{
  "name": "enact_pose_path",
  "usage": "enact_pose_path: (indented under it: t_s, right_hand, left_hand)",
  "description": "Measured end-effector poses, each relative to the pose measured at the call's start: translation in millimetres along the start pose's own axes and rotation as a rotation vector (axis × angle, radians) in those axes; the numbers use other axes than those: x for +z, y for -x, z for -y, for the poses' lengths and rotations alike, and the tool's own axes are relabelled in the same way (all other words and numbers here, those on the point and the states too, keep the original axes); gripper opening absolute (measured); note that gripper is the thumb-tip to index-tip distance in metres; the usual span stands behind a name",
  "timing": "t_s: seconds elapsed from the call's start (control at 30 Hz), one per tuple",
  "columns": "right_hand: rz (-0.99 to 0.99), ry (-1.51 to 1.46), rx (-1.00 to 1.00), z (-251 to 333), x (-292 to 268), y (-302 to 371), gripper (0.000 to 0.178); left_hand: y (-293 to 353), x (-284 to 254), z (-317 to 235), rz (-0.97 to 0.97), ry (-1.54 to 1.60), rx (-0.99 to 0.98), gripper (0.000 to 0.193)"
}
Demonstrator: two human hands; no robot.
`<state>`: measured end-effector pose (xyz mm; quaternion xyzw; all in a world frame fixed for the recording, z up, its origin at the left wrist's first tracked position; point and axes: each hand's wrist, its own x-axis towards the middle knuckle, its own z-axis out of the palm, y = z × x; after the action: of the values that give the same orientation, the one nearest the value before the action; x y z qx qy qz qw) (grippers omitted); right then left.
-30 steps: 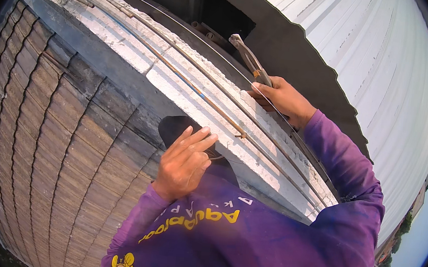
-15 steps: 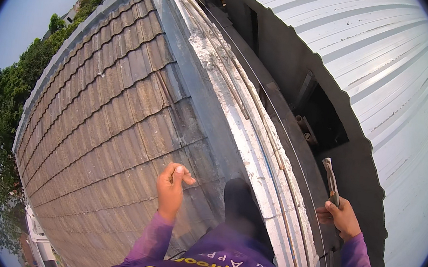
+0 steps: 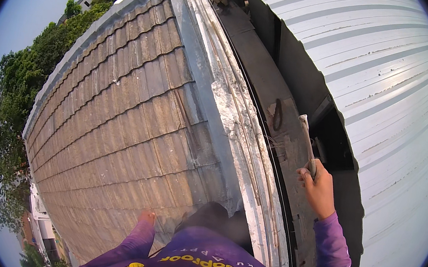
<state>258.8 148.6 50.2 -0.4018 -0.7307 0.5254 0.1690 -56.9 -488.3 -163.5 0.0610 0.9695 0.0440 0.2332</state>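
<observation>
My right hand [image 3: 319,189] is closed around the grey grip of a slender hand tool [image 3: 308,139]. Its shaft points away from me and ends in a pale, worn tip; the exact kind is not clear. The tool is over the dark gutter channel [image 3: 286,162], beside the rough white wall top [image 3: 228,119]. Low over the brown roof tiles [image 3: 135,141] is my left hand [image 3: 147,216], small and foreshortened. Its fingers are mostly hidden, and whether it touches the tiles I cannot tell.
Thin rods [image 3: 250,161] run along the white wall top. A grey flashing strip [image 3: 211,107] borders the tiles. Across the channel rises a corrugated metal roof [image 3: 382,73], with a dark opening [image 3: 333,138] below its edge. Trees [image 3: 15,92] stand beyond the roof's left edge.
My right hand has moved forward and left with the tool. My left hand has drawn down and left, closer to my body. The view has shifted slightly.
</observation>
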Motion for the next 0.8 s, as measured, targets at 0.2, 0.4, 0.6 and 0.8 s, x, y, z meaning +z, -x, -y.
enact_pose_path:
  t_s: [0.2, 0.4, 0.6, 0.8]
  right_hand:
    - [0.104, -0.062, -0.248, 103, 53, -146, 0.012]
    - [0.038, 0.344, -0.444, 134, 160, -294, 0.022]
    - [-0.002, 0.47, -0.275, 133, 227, -353, 0.022]
    - [0.079, 0.547, 0.098, 172, 224, -367, 0.022]
  left_hand:
    - [0, -24, 9, -0.028, 0.065, -0.233, 0.03]
    - [-74, -71, -135, -0.099, -0.073, 0.127, 0.026]
    - [-135, -180, -266, 0.043, 0.141, 0.3, 0.024]
    - [-163, -279, -292, 0.079, 0.167, 0.219, 0.021]
